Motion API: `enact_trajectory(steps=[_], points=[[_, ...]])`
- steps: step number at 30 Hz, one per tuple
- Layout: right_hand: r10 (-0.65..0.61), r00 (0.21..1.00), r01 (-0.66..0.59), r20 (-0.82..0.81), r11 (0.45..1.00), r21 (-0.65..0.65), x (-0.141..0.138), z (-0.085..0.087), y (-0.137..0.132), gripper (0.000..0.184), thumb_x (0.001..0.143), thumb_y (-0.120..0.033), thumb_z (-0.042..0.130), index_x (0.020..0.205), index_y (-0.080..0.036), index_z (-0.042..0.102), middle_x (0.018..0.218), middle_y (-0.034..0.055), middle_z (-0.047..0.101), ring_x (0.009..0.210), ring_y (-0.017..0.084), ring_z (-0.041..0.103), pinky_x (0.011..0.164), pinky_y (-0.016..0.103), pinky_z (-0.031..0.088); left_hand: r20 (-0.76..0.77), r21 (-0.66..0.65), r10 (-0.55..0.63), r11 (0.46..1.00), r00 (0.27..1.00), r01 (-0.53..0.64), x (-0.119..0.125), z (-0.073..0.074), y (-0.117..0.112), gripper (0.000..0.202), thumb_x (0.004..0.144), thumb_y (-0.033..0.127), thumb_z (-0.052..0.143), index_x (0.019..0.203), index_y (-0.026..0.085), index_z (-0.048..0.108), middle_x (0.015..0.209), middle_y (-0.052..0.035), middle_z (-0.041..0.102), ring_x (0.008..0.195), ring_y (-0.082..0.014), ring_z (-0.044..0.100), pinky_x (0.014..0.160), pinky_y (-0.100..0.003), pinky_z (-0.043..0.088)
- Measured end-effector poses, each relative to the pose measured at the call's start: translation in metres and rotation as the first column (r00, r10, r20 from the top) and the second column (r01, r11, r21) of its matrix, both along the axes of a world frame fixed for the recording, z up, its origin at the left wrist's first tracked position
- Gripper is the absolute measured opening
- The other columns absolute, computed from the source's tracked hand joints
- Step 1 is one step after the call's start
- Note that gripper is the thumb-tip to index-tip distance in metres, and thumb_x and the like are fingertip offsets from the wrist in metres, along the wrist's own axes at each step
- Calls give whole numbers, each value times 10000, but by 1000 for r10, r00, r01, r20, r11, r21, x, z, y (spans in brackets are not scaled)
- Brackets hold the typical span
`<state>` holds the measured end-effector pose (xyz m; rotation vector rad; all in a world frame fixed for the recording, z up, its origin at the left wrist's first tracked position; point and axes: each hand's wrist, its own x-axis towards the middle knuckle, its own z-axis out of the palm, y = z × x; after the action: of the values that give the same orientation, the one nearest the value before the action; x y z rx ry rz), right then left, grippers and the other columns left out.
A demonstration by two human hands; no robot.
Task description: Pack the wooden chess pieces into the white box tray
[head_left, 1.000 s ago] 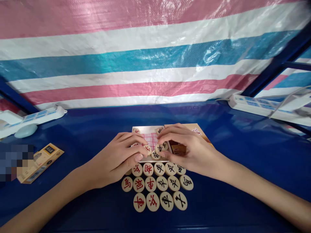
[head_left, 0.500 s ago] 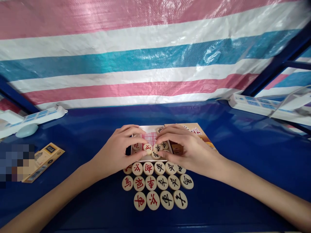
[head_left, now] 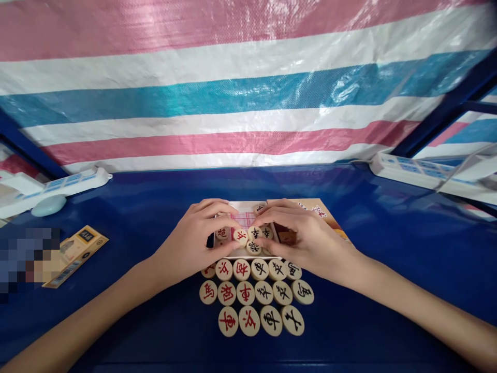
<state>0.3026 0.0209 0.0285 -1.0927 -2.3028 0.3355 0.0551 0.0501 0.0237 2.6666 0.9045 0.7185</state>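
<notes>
Over an open white box (head_left: 248, 204), my left hand (head_left: 202, 230) pinches a red-marked Chinese chess piece (head_left: 240, 237) between thumb and fingers. My right hand (head_left: 303, 233) grips a black-marked Chinese chess piece (head_left: 254, 232) beside it, the two nearly touching. Just below them, another black-marked piece (head_left: 254, 247) sits in the box. Further pieces and a sheet with red grid lines (head_left: 244, 219) lie inside, partly covered by my fingers. In front of the box, three rows of round pieces (head_left: 245, 293) lie face up, red characters left and black ones right.
A printed box lid (head_left: 326, 215) lies against the box's right side. To the left are a yellow card packet (head_left: 79, 248) and a pale rounded object (head_left: 48, 205). White power strips (head_left: 73, 184) stand at both back corners of the blue table (head_left: 163, 342), before a striped sheet.
The view has shifted slightly, so everything sits a little further right. Both hands keep their pinch over the box, and the black piece beneath shows more clearly.
</notes>
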Motion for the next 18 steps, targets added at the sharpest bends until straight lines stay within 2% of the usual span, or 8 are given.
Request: enact_trajectory(steps=[5, 9, 18], points=[[-8, 999, 10, -31, 998, 61, 0, 4, -4, 214, 898, -327, 647, 1102, -264, 663, 1072, 28, 719, 1040, 225, 659, 943, 419, 512, 70, 80, 21, 996, 997, -27, 0, 3, -5, 191, 912, 250, 629, 1103, 264, 631, 1183, 0, 650, 1173, -192, 551, 993, -383, 407], [10, 998, -3, -56, 992, 124, 2, 3, -8, 238, 897, -343, 665, 1118, -256, 647, 1072, 36, 711, 1061, 227, 645, 1003, 434, 470, 113, 128, 2, 992, 994, -17, -1, 0, -8, 203, 910, 262, 648, 1111, 258, 618, 1120, 9, 677, 1114, -171, 582, 983, -357, 408], [119, 990, -110, -79, 988, 110, 5, 3, -8, 276, 889, -288, 680, 1156, -235, 634, 1060, 32, 690, 1025, 193, 630, 917, 368, 497, 160, 150, -32, 989, 987, 8, -4, -4, -13, 226, 885, 255, 696, 1097, 254, 619, 1052, 15, 696, 1037, -157, 611, 921, -331, 439]])
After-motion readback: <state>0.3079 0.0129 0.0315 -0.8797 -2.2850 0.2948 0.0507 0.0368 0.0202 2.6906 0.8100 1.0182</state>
